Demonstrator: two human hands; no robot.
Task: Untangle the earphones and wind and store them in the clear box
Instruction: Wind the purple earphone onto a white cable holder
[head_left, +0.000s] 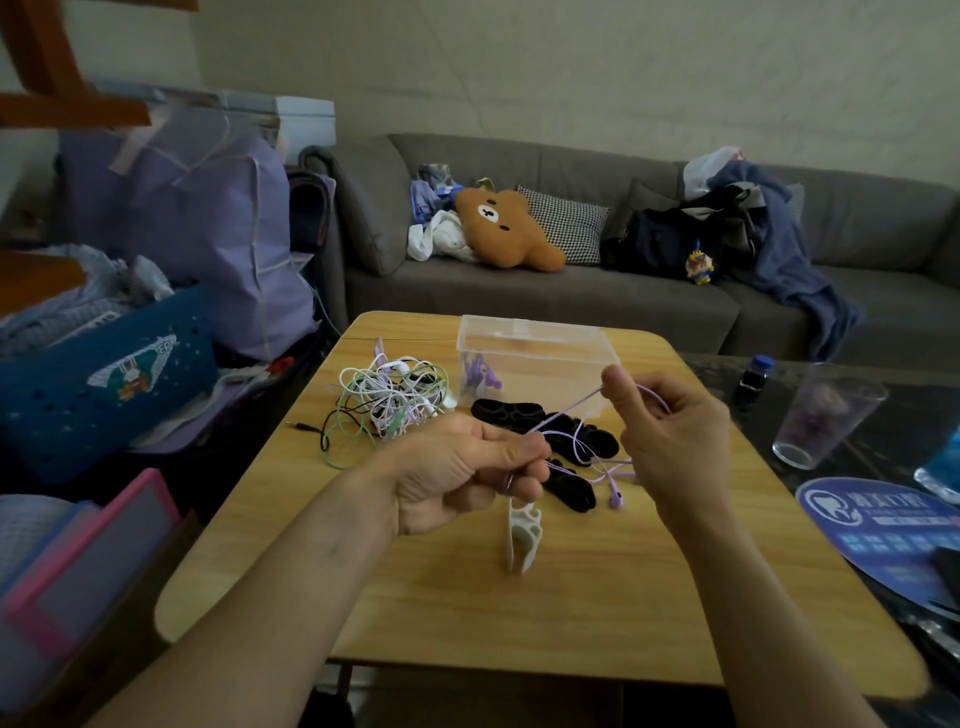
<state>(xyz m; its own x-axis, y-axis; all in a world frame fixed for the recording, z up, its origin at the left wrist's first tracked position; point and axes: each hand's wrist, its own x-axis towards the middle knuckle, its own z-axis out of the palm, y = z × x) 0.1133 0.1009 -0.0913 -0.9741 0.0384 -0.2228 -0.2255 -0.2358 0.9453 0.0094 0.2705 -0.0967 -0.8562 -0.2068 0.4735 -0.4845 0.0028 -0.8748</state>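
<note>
One wound purple set already seems to lie in the clear box (535, 345), while the tangled earphones (392, 397) wait in a heap on the counter (467, 597), left of the box. The left hand (457, 475) grips a white winder (523, 535) and the right hand (670, 441) pinches a purple cord (566, 415) stretched between them. By my judgement the job is early: this set is mid-winding and the heap remains.

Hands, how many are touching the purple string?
2. The left hand pinches the purple earphone cord low, with a white winder hanging under it. The right hand pinches the same cord higher, near the clear box.
</note>
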